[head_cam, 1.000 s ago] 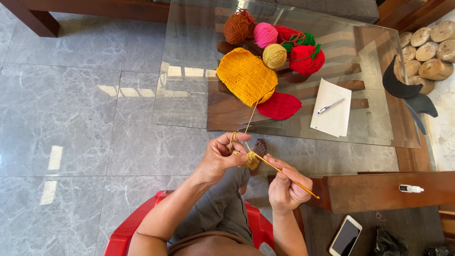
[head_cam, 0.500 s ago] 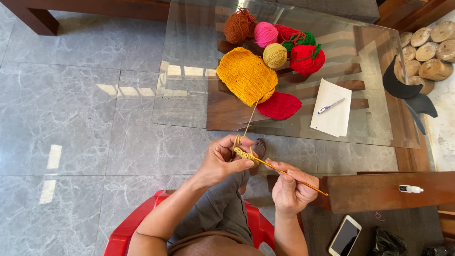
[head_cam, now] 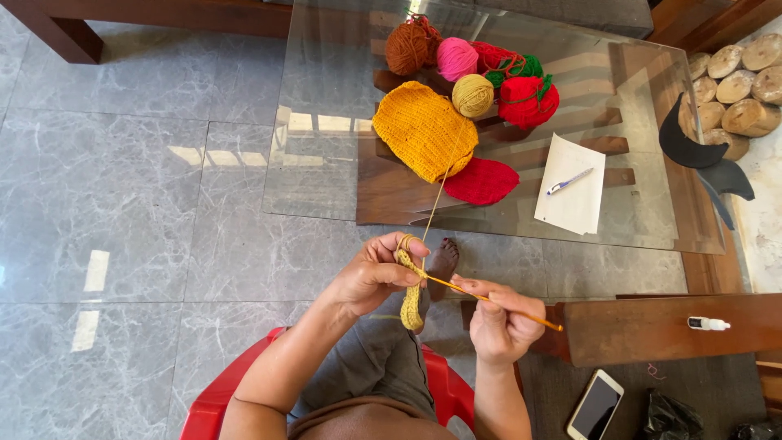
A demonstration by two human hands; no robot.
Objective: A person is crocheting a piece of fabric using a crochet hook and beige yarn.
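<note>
While the left hand [head_cam: 371, 277] pinches a short mustard crochet strip [head_cam: 410, 300] between thumb and fingers, with yarn [head_cam: 438, 195] looped over the index finger, the right hand [head_cam: 498, 324] closes its fingers around a thin crochet hook [head_cam: 497, 302] whose tip meets the top of the strip. The strip hangs just above the person's knee, in front of a red chair [head_cam: 216, 403], near a bare foot [head_cam: 443, 261] on the grey floor [head_cam: 122, 204].

To work this stitch well, I judge the yarn should stay lightly taut over the index finger, the pinch should sit close under the loop being worked, and the hook should turn only slightly so the loop does not slip off.

On the glass table [head_cam: 326, 98], counted: one yellow crocheted piece [head_cam: 423, 129], one red crocheted piece [head_cam: 481, 181], and five clear balls of yarn, namely brown [head_cam: 410, 45], pink [head_cam: 456, 59], mustard [head_cam: 472, 95], green [head_cam: 521, 67] and red [head_cam: 528, 102]; more red yarn lies tangled behind them. One sheet of paper [head_cam: 574, 191] carries one pen [head_cam: 570, 181]. One phone [head_cam: 595, 405] lies on the floor, one marker [head_cam: 707, 323] on a wooden bench [head_cam: 652, 326].
</note>
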